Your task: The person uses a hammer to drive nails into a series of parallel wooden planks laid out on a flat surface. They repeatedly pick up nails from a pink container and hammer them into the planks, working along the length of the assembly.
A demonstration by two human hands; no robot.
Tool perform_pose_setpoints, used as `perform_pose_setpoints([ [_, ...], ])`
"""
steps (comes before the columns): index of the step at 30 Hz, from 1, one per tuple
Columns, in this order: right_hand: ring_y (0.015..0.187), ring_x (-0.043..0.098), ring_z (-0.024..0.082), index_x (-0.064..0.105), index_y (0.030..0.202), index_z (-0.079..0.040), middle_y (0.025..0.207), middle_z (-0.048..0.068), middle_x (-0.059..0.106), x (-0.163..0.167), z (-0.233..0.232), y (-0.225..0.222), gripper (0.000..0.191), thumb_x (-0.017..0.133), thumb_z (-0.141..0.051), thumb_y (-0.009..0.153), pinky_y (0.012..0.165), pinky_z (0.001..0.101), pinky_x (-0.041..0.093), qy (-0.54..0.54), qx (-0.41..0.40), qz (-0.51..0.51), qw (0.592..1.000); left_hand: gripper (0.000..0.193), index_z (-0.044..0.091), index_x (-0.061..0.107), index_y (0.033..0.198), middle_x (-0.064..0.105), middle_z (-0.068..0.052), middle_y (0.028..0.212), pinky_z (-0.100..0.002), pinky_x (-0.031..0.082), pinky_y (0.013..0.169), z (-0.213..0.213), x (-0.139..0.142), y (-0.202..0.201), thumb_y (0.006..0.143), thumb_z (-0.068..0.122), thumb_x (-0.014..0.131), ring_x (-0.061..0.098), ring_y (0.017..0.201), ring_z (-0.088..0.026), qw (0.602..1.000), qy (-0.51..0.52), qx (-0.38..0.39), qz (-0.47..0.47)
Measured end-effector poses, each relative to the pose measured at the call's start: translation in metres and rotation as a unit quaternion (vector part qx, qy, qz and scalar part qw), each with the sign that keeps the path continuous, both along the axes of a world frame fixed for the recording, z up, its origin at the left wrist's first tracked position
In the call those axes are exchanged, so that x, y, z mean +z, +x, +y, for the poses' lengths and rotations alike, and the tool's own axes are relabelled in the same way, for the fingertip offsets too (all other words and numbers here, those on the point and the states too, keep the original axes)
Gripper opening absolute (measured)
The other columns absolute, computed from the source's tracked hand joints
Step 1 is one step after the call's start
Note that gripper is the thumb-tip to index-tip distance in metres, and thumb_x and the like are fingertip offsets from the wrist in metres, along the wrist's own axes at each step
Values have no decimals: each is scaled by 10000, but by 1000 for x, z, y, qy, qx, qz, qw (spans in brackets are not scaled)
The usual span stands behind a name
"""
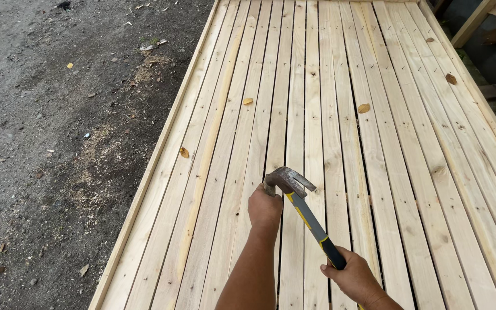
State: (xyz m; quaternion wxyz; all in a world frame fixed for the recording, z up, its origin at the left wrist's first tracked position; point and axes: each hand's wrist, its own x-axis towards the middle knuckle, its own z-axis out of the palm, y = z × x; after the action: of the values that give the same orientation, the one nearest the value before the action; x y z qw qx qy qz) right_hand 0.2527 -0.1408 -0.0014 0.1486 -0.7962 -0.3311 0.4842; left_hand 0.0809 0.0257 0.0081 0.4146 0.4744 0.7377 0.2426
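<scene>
1. Head view, hands: both hands are low in the picture, over the slatted wooden surface. The right hand is wrapped tight round the dark grip at the bottom end of a claw hammer. The left hand is curled closed on the slats, just under and touching the hammer's head; whether it pinches anything between its fingers cannot be told.
2. Head view, hammer: its rusty metal head sits above the left hand's knuckles, claw pointing right. The grey and yellow handle slants down and to the right into the right hand.
3. Head view, surface: pale, narrow planks run away from the camera with thin dark gaps between them, and rows of small fasteners cross them. A raised wooden edge strip borders the left side.
4. Head view, surroundings: a few dry leaves lie scattered on the planks, well apart from the hands. Left of the edge strip is dark gravelly ground with patches of sawdust.
</scene>
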Motion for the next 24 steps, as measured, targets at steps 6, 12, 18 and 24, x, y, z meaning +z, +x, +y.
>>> perform_pose_setpoints([
  [6,591,443,137,727,1007,-49,628,9,486,59,17,-23,370,794,-386,871,586,330,415,19,31,-15,999,520,153,658,1332,745,-141,1135,-407,545,959,3,-4,-18,819,193,732,702,1075,-305,1000,12,3,-6],
  [12,455,439,141,645,806,-26,515,23,483,79,25,-23,357,786,-350,854,459,331,430,153,-31,34,987,625,137,605,1402,763,-132,1108,-369,565,936,-1,-13,-19,804,232,759,743,1012,-261,998,23,28,-44],
  [18,419,386,114,618,881,-29,536,-16,446,41,17,-3,364,808,-339,903,422,299,364,-82,49,-9,995,480,104,701,1303,773,-132,1061,-391,569,919,-2,-9,-23,829,177,709,740,989,-275,999,-14,1,-34],
  [24,369,358,127,629,934,-58,501,-6,421,18,8,3,343,805,-352,909,384,303,338,-86,-4,28,996,572,142,634,1374,768,-139,1063,-388,568,923,-5,-10,-22,809,181,711,739,989,-268,1000,10,7,-23],
])
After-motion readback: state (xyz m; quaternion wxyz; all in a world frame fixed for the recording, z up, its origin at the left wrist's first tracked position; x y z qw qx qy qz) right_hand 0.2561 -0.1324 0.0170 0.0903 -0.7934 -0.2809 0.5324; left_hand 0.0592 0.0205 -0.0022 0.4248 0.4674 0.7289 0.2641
